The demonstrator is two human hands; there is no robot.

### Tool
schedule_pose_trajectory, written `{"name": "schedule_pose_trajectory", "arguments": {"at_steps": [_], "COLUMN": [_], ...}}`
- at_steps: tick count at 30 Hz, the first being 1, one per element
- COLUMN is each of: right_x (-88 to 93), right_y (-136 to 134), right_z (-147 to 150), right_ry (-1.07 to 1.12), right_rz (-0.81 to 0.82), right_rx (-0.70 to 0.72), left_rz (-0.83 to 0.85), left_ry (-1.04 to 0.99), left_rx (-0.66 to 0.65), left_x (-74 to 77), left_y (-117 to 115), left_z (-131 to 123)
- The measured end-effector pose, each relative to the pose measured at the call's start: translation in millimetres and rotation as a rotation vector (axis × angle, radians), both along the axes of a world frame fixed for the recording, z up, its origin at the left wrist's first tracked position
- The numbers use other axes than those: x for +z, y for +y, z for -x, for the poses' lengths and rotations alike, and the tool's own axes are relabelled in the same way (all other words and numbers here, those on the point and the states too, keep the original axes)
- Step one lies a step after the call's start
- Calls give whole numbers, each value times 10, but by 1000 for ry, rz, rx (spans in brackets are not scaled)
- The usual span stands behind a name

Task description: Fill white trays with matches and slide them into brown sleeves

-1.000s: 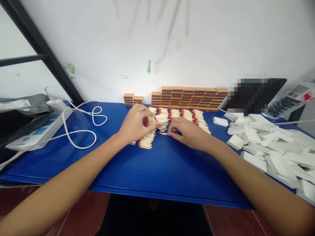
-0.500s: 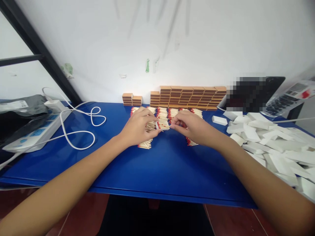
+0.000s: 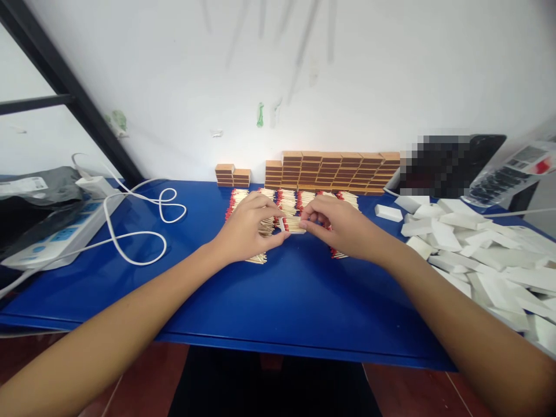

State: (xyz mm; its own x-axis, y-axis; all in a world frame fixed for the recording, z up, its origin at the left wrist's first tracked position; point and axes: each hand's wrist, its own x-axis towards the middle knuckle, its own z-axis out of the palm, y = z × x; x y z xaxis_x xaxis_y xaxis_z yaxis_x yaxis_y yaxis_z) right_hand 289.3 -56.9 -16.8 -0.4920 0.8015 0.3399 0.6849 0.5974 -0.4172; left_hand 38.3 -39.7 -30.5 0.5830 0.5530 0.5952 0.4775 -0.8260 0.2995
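Between the fingertips of my two hands sits a white tray [image 3: 296, 232] partly filled with red-tipped matches [image 3: 292, 223]. My left hand [image 3: 248, 227] has its thumb and forefinger curved round the tray's left end, clamped on its near and far sides. On my right hand [image 3: 341, 226], thumb and forefinger come together at the tray's right end; I cannot tell whether anything is pinched there. Just beyond both sets of fingers, loose matches lie in rows on a blue table [image 3: 269, 307]. Farther beyond them, brown boxes [image 3: 330, 174] stand stacked against the white wall [image 3: 174, 116], with a smaller stack [image 3: 232, 175] apart on the left. Well right of my right fingers spreads a heap of white boxes [image 3: 490, 249]. Well left of my left fingers, a white cable [image 3: 138, 264] loops beside a power strip [image 3: 72, 229].
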Motion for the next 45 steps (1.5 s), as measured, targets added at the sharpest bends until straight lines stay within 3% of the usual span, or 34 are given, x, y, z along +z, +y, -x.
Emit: {"name": "schedule_pose_trajectory", "arguments": {"at_steps": [4,8,13,23,29,33,45], "right_x": [23,-24,-179,-332,-261,-207,-327], "right_y": [18,37,29,58,47,2,-12], "right_z": [-33,-23,92,223,165,176,330], "right_ry": [25,67,-14,-82,-126,-92,-47], "right_rz": [-57,-97,-113,-40,3,-2,-21], "right_rx": [-16,-97,1,23,55,-1,-77], "left_rz": [-21,-56,-80,-60,-68,-60,-68], "left_ry": [-12,-35,-70,-68,-62,-64,-69], "left_rx": [50,197,293,285,274,279,280], "left_x": [-10,0,30,-5,-2,2,5], "left_y": [24,65,95,91,87,83,85], "left_z": [22,59,88,73,69,64,73]}}
